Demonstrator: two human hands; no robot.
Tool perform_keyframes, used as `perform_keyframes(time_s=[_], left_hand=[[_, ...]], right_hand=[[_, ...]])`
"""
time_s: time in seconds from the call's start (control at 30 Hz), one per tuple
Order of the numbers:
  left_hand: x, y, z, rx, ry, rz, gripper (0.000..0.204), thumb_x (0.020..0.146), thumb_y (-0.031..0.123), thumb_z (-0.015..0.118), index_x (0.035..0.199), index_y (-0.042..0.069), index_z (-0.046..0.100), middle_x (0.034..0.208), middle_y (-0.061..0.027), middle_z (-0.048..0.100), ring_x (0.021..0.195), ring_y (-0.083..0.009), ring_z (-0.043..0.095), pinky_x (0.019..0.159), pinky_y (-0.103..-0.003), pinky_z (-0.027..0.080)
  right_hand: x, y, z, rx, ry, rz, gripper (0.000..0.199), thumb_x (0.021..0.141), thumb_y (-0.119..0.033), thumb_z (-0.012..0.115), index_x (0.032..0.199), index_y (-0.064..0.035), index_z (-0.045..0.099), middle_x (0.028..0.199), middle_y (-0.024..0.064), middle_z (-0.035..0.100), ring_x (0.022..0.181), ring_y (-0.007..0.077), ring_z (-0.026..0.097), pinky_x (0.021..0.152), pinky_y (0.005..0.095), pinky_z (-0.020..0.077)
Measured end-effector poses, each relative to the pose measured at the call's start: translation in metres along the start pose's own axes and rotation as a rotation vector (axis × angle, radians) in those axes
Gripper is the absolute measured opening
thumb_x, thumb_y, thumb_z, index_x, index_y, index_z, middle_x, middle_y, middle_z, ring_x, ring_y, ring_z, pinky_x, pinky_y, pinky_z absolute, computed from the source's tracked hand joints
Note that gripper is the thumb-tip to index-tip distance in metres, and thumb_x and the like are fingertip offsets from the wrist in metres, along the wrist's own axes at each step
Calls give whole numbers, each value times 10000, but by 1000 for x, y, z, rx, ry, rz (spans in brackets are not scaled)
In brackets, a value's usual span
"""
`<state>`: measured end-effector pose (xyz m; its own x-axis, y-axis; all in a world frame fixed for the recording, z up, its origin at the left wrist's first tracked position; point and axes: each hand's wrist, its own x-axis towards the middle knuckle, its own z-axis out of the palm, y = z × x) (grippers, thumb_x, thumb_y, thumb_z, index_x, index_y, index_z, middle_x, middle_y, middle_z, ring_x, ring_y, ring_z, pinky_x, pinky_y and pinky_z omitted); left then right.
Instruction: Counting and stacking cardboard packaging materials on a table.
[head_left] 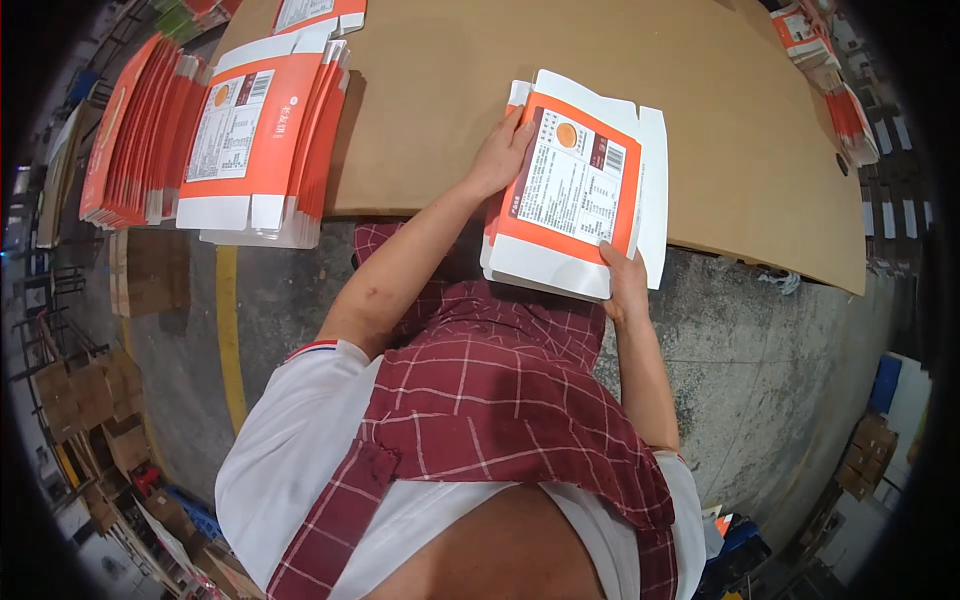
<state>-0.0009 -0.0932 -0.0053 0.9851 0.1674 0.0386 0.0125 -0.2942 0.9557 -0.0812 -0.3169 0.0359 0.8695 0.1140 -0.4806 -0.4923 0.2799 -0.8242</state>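
A stack of flat orange-and-white carton blanks is held between my two hands, partly over the near edge of the cardboard-covered table. My left hand grips the stack's left side near its far end, with the thumb toward the top sheet. At the lower right corner my right hand is closed on it, thumb on top and the other fingers hidden beneath. White flaps stick out at the far end and along the right side. Printed labels and a round orange picture show on the top blank.
To the left stands a tall pile of similar carton blanks, beside a row of orange blanks on edge. More blanks lie at the table's far right. A brown box sits on the floor at left, near a yellow line.
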Motion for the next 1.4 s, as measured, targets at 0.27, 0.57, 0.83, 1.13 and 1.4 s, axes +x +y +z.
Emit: perform_keyframes(time_s=[0.27, 0.57, 0.83, 1.13, 1.4], left_hand=[[-1, 8, -12, -140, 115, -124, 406, 866, 147, 416, 1228, -33, 380, 990, -180, 575, 912, -256, 559, 817, -298, 412], [-8, 29, 2, 926, -58, 305, 665, 800, 559, 416, 1304, 137, 311, 1390, -186, 164, 1295, -316, 146, 960, -606, 164], [-10, 12, 9, 1030, -199, 118, 710, 781, 597, 412, 1327, 161, 283, 1399, -168, 153, 1306, -295, 105, 965, -604, 158], [-7, 0, 9, 1063, -180, 165, 723, 783, 615, 393, 1335, 164, 272, 1405, -176, 140, 1305, -309, 113, 961, -606, 159], [-9, -4, 9, 1032, -159, 187, 705, 783, 594, 422, 1322, 156, 299, 1394, -190, 165, 1296, -324, 138, 938, -620, 173]], right_hand=[[5, 16, -2, 52, -16, -146, 357, 832, -40, 483, 1159, 65, 390, 1121, 158, 508, 995, 210, 521, 858, 311, 421], [12, 19, -3, -60, 49, -131, 351, 818, -32, 495, 1137, 85, 408, 1018, 154, 556, 900, 205, 559, 791, 293, 448], [-20, -60, -74, -571, 204, -202, 323, 882, -268, 461, 966, 24, 571, 816, 90, 608, 680, 123, 565, 626, 242, 466], [48, -66, -42, -527, -167, -417, 554, 907, -374, 346, 1323, -17, 267, 1350, 103, 305, 1264, 191, 234, 1024, 300, 174], [117, -21, 5, -1846, 152, -852, 709, 841, -518, 374, 1316, -3, 261, 1372, 162, 259, 1297, 260, 185, 1029, 492, 125]])
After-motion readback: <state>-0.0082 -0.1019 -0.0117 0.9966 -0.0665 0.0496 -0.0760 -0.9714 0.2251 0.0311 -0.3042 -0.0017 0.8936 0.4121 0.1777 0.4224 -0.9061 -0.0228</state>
